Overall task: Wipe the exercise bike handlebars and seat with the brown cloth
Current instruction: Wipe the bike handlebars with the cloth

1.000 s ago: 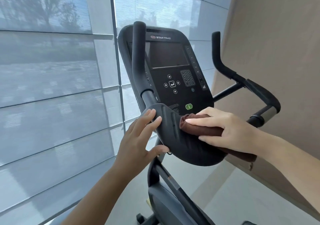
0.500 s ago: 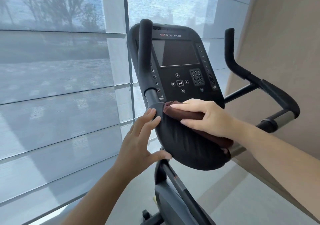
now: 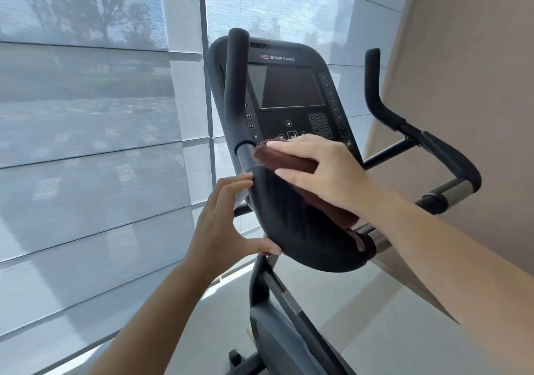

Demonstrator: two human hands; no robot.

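Right hand (image 3: 323,172), centre of frame: palm down, fingers together and laid flat over the brown cloth (image 3: 284,161), thumb under its near edge, pressing it onto the upper end of the black padded armrest (image 3: 303,236) of the handlebars. Cloth is folded into a long roll; its far end touches the grey metal stem (image 3: 245,155) below the left upright grip (image 3: 235,85), its lower end shows past the wrist at centre right (a loose corner hangs over the pad edge).

Left hand (image 3: 222,224), lower centre: fingers slightly apart, tips against the pad's left rim, thumb under its lower edge, bracing it.

Console (image 3: 289,85), upper centre, screen dark. Right handlebar grip (image 3: 375,94) at upper right, untouched. Blinds (image 3: 86,114) fill the left of frame.
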